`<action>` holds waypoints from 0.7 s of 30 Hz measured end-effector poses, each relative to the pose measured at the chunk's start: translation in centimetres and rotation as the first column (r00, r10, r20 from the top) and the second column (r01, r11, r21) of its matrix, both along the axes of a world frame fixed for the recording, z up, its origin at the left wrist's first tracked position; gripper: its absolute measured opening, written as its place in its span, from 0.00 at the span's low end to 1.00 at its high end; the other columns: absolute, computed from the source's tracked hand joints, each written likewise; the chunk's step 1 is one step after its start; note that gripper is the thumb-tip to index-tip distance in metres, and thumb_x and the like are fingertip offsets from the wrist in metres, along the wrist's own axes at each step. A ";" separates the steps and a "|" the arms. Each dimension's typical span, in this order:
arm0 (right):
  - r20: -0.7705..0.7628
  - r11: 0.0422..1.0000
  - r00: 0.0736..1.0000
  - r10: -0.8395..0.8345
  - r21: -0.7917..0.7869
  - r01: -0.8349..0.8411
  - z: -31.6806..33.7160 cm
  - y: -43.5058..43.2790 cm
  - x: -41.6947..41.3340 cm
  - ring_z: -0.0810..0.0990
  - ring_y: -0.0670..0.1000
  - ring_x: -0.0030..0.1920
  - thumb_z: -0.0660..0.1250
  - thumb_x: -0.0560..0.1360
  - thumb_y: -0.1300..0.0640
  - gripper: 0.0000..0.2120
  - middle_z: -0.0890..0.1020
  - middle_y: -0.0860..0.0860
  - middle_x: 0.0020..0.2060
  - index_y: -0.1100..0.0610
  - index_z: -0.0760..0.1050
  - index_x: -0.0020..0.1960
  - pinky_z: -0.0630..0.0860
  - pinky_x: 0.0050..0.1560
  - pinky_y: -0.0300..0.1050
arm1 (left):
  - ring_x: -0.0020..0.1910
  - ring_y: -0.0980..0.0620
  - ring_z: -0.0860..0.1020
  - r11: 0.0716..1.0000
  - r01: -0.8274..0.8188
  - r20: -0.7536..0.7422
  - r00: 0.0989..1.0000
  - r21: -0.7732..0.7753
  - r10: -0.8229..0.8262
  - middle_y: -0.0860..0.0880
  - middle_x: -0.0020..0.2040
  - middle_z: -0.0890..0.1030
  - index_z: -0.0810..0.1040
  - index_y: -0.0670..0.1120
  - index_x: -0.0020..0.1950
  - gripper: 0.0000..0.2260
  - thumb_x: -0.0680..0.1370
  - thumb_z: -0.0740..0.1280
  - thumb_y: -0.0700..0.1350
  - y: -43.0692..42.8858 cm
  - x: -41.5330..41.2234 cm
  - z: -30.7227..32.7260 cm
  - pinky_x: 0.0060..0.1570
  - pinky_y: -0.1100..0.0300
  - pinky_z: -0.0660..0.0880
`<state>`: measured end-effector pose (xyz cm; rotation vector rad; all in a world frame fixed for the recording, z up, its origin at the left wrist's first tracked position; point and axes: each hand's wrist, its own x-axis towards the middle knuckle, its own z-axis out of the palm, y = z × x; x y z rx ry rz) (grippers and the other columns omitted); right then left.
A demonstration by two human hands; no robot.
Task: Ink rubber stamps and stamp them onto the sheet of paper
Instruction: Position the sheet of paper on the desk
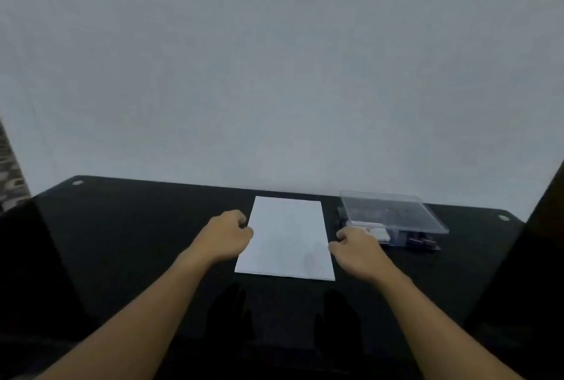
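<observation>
Two hands (224, 234) (355, 250) — sheet of paper (287, 236) between

A black glossy bench (128, 242) meets a plain pale wall (274, 59) at its far edge. A patterned strip (10, 178) shows far left.

matt white paper (287, 236), clear glossy plastic box (393, 215), glossy black table (137, 227).

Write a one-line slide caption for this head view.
Both hands, left hand and right hand, flank a blank paper sheet on a black table; clear plastic box at right.
</observation>
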<state>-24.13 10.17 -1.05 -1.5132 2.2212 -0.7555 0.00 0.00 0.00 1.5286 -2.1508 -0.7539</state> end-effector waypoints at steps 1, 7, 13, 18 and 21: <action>0.024 1.000 1.000 -0.001 0.015 0.001 -1.1 -0.5 -0.2 0.72 0.49 0.35 0.62 0.77 0.56 0.08 0.75 0.49 0.36 0.54 0.68 0.40 0.66 0.33 0.43 | 0.47 0.52 0.76 1.000 -0.017 0.005 1.000 0.022 0.017 0.52 0.49 0.78 0.71 0.51 0.51 0.06 0.75 0.61 0.49 -0.6 -0.3 -0.9 0.52 0.54 0.74; 0.026 0.990 0.996 -0.088 0.108 0.085 -4.6 -3.7 -0.5 0.78 0.56 0.51 0.62 0.78 0.54 0.09 0.79 0.57 0.53 0.59 0.72 0.53 0.70 0.45 0.45 | 0.38 0.51 0.75 0.988 -0.094 0.101 0.991 0.125 0.082 0.49 0.42 0.77 0.71 0.45 0.45 0.08 0.74 0.61 0.49 -3.5 -2.4 -5.1 0.35 0.57 0.71; -0.032 0.978 0.988 -0.149 0.144 0.152 -5.5 -6.0 0.8 0.75 0.61 0.62 0.61 0.77 0.55 0.18 0.76 0.60 0.62 0.62 0.70 0.63 0.74 0.55 0.49 | 0.32 0.53 0.71 0.989 -0.142 0.119 0.984 0.051 0.135 0.49 0.36 0.74 0.70 0.43 0.41 0.06 0.74 0.63 0.44 -3.9 -4.1 -6.4 0.29 0.61 0.66; -0.016 0.961 0.970 -0.243 0.133 0.243 -6.0 -6.5 1.6 0.73 0.63 0.64 0.62 0.77 0.58 0.16 0.75 0.62 0.63 0.63 0.71 0.63 0.74 0.58 0.51 | 0.28 0.53 0.67 0.968 -0.247 0.048 0.968 0.043 0.245 0.50 0.33 0.69 0.65 0.45 0.37 0.09 0.73 0.64 0.40 -4.0 -4.9 -6.7 0.26 0.61 0.62; 0.018 0.938 0.946 -0.323 0.136 0.318 -6.1 -6.8 1.7 0.72 0.64 0.65 0.64 0.76 0.57 0.19 0.75 0.62 0.64 0.63 0.70 0.65 0.73 0.59 0.52 | 0.29 0.51 0.68 0.938 -0.328 -0.021 0.943 0.116 0.332 0.47 0.33 0.69 0.65 0.44 0.35 0.08 0.71 0.63 0.37 -4.4 -5.4 -7.0 0.26 0.61 0.60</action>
